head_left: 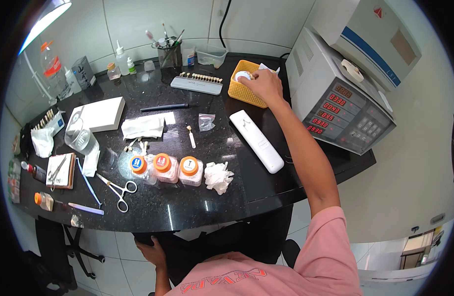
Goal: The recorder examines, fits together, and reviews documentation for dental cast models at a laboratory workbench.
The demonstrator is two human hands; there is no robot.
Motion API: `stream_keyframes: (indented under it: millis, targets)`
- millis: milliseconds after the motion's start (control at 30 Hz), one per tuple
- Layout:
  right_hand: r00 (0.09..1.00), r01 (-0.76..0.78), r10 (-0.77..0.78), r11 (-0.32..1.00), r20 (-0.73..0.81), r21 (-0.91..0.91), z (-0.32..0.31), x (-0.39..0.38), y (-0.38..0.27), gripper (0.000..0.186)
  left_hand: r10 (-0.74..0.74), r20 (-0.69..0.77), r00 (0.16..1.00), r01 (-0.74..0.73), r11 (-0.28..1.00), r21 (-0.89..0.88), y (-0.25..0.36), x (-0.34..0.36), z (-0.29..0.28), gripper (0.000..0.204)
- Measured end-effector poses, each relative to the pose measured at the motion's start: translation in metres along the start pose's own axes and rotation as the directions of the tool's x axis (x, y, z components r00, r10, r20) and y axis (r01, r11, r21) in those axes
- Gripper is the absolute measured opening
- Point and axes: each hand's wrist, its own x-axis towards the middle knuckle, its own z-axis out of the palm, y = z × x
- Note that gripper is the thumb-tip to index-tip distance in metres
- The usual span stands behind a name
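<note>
My right hand (pixel 264 86) reaches into a yellow woven plastic basket (pixel 234 92) at the back right. Its fingers are closed on a small round white object (pixel 243 76) whose kind I cannot make out. A white slip of paper (pixel 269 68) sticks up at the basket's far corner. Below the table's front edge, my left hand (pixel 151 251) rests on the dark cloth over my leg, thumb and fingers apart, with nothing seen in it. A long white handheld device (pixel 257 141) lies on the table beside my right forearm.
A grey furnace-like machine (pixel 343 106) with red digits stands right of my arm. Three orange-lidded jars (pixel 189 170), crumpled tissue (pixel 218 177), scissor-like forceps (pixel 119 190), a tooth shade guide (pixel 196 85) and a glass (pixel 82 140) stand or lie on the black tabletop (pixel 212 212).
</note>
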Motion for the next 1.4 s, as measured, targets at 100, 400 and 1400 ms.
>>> stream_keyframes:
  millis: [100, 400, 1400]
  targets:
    - [0.976, 0.132, -0.114, 0.987, -0.183, 0.088, 0.0, -0.012, -0.004, 0.048, -0.027, 0.024, 0.999, 0.028, 0.998, -0.059, -0.007, 0.001, -0.005, 0.071]
    - [0.856, 0.465, -0.294, 0.796, -0.424, 0.387, -0.05, -0.084, -0.017, 0.045, 0.542, 0.101, 0.834, -0.487, 0.81, -0.327, 0.061, -0.047, -0.064, 0.048]
    - [0.941, 0.324, -0.338, 0.901, 0.002, 0.289, -0.115, -0.235, 0.0, 0.061, 0.732, 0.572, 0.371, 0.756, 0.12, -0.643, 0.401, -0.095, -0.074, 0.044]
